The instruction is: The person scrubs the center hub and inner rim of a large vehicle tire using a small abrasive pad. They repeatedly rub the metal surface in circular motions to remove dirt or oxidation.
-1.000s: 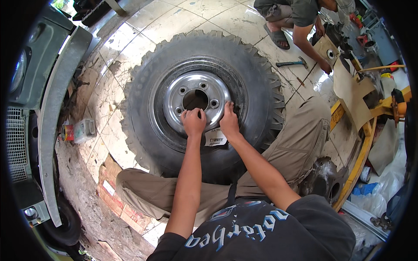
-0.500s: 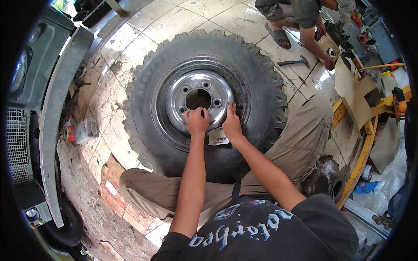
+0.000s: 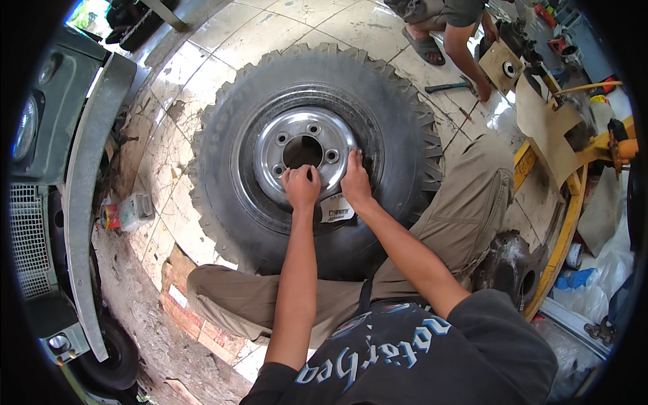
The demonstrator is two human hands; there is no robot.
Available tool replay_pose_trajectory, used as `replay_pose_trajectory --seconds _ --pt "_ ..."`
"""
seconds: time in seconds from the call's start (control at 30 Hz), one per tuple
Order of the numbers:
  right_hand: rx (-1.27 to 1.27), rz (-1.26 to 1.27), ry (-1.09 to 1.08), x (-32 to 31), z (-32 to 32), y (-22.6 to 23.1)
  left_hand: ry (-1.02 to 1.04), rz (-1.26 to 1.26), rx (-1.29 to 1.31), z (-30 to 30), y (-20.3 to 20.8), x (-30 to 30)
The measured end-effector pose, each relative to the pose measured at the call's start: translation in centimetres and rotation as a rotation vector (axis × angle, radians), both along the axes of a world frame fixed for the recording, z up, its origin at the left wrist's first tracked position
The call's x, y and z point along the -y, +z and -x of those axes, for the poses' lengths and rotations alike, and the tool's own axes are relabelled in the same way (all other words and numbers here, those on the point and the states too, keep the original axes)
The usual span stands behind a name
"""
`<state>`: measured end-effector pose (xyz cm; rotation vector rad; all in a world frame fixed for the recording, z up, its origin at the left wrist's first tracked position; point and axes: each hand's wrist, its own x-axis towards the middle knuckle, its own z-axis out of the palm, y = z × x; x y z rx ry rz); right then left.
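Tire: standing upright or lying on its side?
Lying on its side: looking down, the camera sees the tire and metal rim face-on.

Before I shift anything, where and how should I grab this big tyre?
Probably by the tread along its far edge, coming from the far side, fingers hooked over the blocks. The tyre lies flat, its chunky blocks offer purchase, and that edge looks unobstructed, while your legs crowd the near side.

Tyre [image 3: 223, 128]: on floor [image 3: 266, 28], rim [image 3: 336, 129] inside
Left hand [image 3: 301, 189]: curled at the hole's [image 3: 302, 152] near edge
Right hand [image 3: 355, 181]: on the rim's right edge
Card [image 3: 339, 209]: between the wrists [image 3: 303, 207]
Hammer [image 3: 445, 87]: beyond tyre's far-right edge
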<state>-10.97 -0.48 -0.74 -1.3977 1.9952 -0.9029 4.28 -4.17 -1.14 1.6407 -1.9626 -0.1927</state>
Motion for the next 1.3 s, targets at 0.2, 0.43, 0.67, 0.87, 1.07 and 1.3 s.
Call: replay_pose_trajectory --seconds 0.2,0.43,0.67,0.87,1.07,1.3 --pt "0.025 -0.022 -0.011 0.5 0.0 0.4 0.030 -0.002 0.014 -0.2 0.0 -0.1" --pt "0.083 -0.069 -0.035 0.6 0.4 1.0 0.038 -0.009 0.032 0.0 0.1 0.0" --pt "0.037 -0.118 0.027 -0.5 0.1 1.1 0.016 -0.045 0.023 -0.1 0.3 0.2" --pt "0.021 -0.106 0.032 -1.4 -1.2 1.5 0.005 -0.013 -0.003 -0.5 -0.2 -0.2" --pt "-0.009 0.028 -0.024 0.4 0.9 -0.5 -0.011 -0.026 0.002 0.2 0.3 -0.3" --pt "0.030 0.016 -0.005 0.3 0.3 0.3 -0.015 0.031 -0.009 -0.1 0.1 0.0"
